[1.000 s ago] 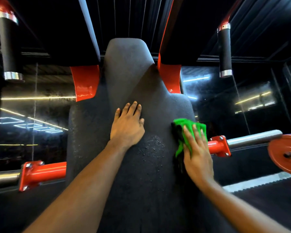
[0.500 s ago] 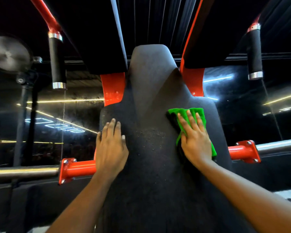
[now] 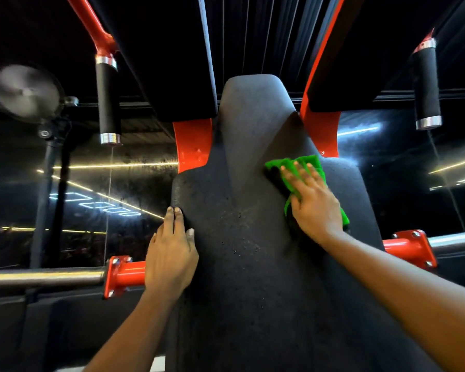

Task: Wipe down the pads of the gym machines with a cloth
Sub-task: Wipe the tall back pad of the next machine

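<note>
A large black textured pad (image 3: pixel 247 237) of a gym machine fills the middle of the view, with small wet droplets near its centre. My right hand (image 3: pixel 312 205) presses a bright green cloth (image 3: pixel 304 167) flat against the pad's upper right shoulder. My left hand (image 3: pixel 172 256) rests on the pad's left edge, fingers together and curled slightly around the rim, holding nothing else.
Red frame brackets (image 3: pixel 192 143) flank the pad's narrow top. Black foam handles hang at the left (image 3: pixel 108 100) and right (image 3: pixel 426 84). Steel bars with red flanges (image 3: pixel 120 275) stick out on both sides. A mirror wall reflects ceiling lights behind.
My right hand has slid the cloth up the pad's right side to its shoulder. My left hand has moved from the pad's middle to its left edge.
</note>
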The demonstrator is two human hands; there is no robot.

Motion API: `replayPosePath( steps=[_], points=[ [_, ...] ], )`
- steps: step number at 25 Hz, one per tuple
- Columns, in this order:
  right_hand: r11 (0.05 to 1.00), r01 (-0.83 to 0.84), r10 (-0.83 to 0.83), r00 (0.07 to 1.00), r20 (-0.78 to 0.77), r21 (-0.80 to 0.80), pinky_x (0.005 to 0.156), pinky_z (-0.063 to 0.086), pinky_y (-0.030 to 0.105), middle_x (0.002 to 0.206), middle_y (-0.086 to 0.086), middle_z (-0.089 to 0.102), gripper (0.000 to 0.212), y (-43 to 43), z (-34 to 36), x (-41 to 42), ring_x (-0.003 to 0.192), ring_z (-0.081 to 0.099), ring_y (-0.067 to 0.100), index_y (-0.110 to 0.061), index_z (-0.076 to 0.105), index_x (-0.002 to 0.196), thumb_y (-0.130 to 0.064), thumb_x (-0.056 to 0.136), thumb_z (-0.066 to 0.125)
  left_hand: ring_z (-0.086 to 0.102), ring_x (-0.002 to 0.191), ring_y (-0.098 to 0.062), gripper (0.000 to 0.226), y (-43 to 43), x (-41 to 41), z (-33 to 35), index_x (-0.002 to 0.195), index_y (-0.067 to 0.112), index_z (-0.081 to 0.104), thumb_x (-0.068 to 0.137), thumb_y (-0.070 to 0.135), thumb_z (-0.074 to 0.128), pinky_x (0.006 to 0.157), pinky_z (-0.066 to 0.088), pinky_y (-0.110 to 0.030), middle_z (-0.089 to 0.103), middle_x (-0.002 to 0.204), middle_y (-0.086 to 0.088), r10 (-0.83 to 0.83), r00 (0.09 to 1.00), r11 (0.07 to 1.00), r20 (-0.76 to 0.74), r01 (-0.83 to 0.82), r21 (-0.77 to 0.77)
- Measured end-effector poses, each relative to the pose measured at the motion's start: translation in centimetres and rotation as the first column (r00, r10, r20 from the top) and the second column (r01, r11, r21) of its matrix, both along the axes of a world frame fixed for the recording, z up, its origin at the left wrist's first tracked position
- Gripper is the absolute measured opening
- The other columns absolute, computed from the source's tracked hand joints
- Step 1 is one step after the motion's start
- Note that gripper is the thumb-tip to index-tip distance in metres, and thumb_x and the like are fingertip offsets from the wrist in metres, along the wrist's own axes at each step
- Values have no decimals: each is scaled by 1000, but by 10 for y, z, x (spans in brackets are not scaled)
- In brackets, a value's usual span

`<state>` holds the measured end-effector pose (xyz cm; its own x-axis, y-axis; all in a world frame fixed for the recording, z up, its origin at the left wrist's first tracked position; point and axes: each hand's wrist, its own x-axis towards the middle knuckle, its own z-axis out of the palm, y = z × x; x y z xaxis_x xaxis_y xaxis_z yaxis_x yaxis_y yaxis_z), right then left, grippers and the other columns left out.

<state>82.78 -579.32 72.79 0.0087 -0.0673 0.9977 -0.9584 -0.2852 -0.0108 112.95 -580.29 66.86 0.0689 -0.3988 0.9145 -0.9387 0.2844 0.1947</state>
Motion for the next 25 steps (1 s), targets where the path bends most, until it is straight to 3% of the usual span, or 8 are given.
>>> replayPosePath(
  steps=[2, 7, 9, 13, 16, 21, 23, 25],
  points=[
    [998, -37, 45, 982, 182, -47, 112, 43, 50, 157, -1, 42, 65, -6, -8, 31, 146, 36, 27, -35, 47, 149, -19, 86, 51, 39, 141, -31, 59, -3, 3, 0, 155, 7, 30, 103, 31, 39, 115, 36, -47, 29, 162, -12, 25, 999, 999, 23, -24, -27],
    [998, 36, -60, 845, -531, -57, 106, 47, 39, 159, -4, 40, 69, -11, -95, 45, 145, 40, 23, -36, 42, 152, -27, 84, 49, 40, 141, -27, 61, -2, -3, -4, 155, 8, 30, 102, 36, 35, 114, 36, -47, 30, 162, -10, 79, 997, 995, 9, -78, -54],
    [995, 50, -93, 797, -596, -89, 112, 39, 37, 159, -4, 39, 68, -10, -49, 18, 148, 36, 21, -35, 43, 151, -23, 85, 47, 37, 143, -26, 61, -2, -5, -4, 156, 9, 28, 103, 39, 32, 116, 34, -47, 29, 162, -9, 100, 995, 994, 16, -99, -52],
    [996, 72, -78, 991, -111, -59, 116, 35, 43, 161, -2, 37, 63, -10, 53, 6, 151, 27, 21, -36, 42, 152, -18, 92, 52, 32, 147, -24, 60, -4, 0, -4, 158, 11, 25, 105, 39, 28, 119, 28, -47, 26, 163, -7, 105, 993, 993, 47, -102, -60],
    [999, -4, 10, 986, 165, -32, 112, 41, 50, 158, 3, 40, 59, -11, 54, 41, 147, 32, 26, -32, 45, 150, -18, 93, 54, 29, 148, -23, 58, -6, 3, -4, 158, 12, 26, 105, 37, 29, 121, 25, -45, 25, 164, -6, 82, 996, 995, 48, -79, -62],
    [999, -6, -17, 888, -460, -48, 102, 50, 39, 157, -1, 44, 66, -12, -94, 69, 143, 44, 25, -33, 47, 149, -25, 84, 47, 37, 143, -23, 55, -6, 2, -5, 155, 12, 32, 103, 29, 37, 117, 32, -47, 32, 161, -6, 55, 998, 994, 16, -53, -94],
    [996, 16, -67, 744, -665, -83, 96, 53, 37, 156, -1, 44, 66, -7, -82, 44, 141, 46, 25, -33, 49, 148, -23, 83, 45, 38, 142, -23, 55, -6, 3, -5, 155, 12, 32, 103, 28, 37, 117, 33, -47, 32, 161, -5, 56, 998, 995, 26, -53, -84],
    [989, 30, -116, 757, -643, -144, 105, 45, 39, 158, -2, 41, 67, -11, -20, 23, 145, 39, 24, -34, 49, 148, -20, 82, 43, 35, 144, -22, 56, -8, 5, -5, 156, 14, 29, 103, 29, 34, 119, 30, -46, 28, 163, -4, 66, 997, 995, 45, -62, -83]
  ],
)
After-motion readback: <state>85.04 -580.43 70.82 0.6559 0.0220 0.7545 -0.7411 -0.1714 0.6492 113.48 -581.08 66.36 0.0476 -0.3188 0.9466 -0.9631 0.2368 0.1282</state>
